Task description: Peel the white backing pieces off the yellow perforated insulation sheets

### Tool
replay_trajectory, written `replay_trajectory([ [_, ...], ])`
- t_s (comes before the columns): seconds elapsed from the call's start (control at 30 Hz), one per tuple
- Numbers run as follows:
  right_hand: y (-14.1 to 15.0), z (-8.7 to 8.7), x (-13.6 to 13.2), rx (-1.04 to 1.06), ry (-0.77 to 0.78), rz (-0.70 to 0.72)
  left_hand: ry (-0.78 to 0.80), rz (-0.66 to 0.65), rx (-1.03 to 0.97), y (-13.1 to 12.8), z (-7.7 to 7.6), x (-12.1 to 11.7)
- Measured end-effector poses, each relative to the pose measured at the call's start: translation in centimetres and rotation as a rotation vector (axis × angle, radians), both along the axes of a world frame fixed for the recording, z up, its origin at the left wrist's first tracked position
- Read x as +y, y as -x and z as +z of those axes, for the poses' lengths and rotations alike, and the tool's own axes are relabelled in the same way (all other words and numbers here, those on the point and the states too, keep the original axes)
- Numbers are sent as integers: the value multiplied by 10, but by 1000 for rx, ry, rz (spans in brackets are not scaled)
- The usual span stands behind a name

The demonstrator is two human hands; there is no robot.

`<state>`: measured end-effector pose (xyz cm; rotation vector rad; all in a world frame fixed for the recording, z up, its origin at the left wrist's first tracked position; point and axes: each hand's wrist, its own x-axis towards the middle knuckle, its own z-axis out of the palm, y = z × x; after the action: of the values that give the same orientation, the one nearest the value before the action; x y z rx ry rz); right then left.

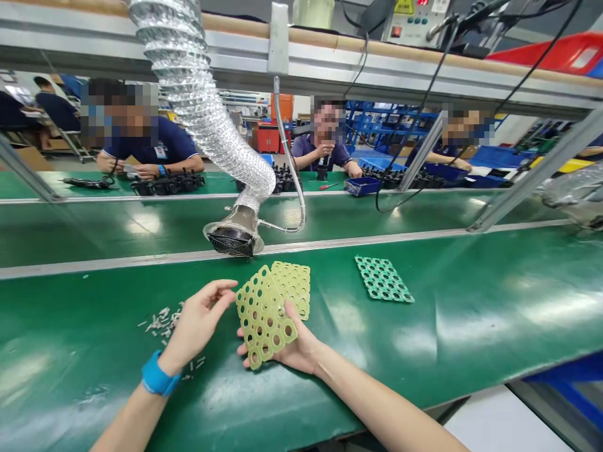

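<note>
My right hand [301,345] grips a yellow-green perforated circuit board panel [258,306] from below, its thumb on the upper face and its fingers showing past the left edge. The panel is tilted above the bench. At the panel's left corner, my left hand [200,317] has thumb and forefinger brought close in a pinch; whatever lies between them is too small to make out. A second yellow-green panel [298,282] lies just behind the held one, partly covered by it. Small pale strip-like pieces [162,321] are scattered beside and partly behind my left wrist.
A green-and-white perforated panel [384,279] lies to the right on the green bench [471,314]. A foil duct with a fan [233,240] hangs low in front of my hands. Beyond a metal rail, several co-workers sit across the line with black parts [167,182] and a blue bin [362,186].
</note>
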<state>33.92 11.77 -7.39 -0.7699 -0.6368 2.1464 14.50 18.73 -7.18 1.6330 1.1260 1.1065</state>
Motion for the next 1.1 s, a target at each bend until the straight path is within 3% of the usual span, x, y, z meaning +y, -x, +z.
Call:
replay_trajectory([
  [0.13, 5, -2, -7, 7, -6, 134, 120, 52, -280, -16, 7, -16],
  [0.27, 9, -1, -12, 5, -15, 262, 163, 52, -393, -17, 8, -21],
  [0.5, 10, -5, -16, -43, 7, 312, 142, 54, -365, -19, 9, -25],
  [0.73, 11, -3, -16, -33, 0, 269, 33, 163, -317, -21, 7, -30],
  [1.1, 12, 2, -16, -37, -19, 267, 12, 138, -325, -23, 3, -32],
])
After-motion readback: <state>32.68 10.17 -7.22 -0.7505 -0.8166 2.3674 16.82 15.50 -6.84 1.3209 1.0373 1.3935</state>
